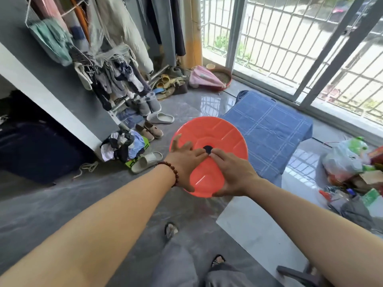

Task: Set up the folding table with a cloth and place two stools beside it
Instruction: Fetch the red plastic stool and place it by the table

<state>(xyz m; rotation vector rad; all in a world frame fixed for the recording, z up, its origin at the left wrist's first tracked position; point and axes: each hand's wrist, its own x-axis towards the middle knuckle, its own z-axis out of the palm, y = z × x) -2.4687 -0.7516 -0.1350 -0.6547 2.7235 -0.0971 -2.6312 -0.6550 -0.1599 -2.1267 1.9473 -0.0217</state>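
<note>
An orange round plastic stool (217, 137) with a dark hole in the middle of its seat is seen from above, in the centre of the view. My left hand (184, 160) rests on the seat's left part, thumb under the rim, fingers spread. My right hand (232, 172) grips the near rim, fingers reaching to the hole. Just right of the stool stands the low folding table (298, 146), covered by a blue checked cloth (269, 129). The stool's legs are hidden under the seat.
Shoes and slippers (153, 125) lie along a clothes rack (116, 59) on the left. A heap of bags and packets (352, 168) sits at the right. A barred sliding window (300, 38) closes the back. A white board (255, 222) lies on the grey floor.
</note>
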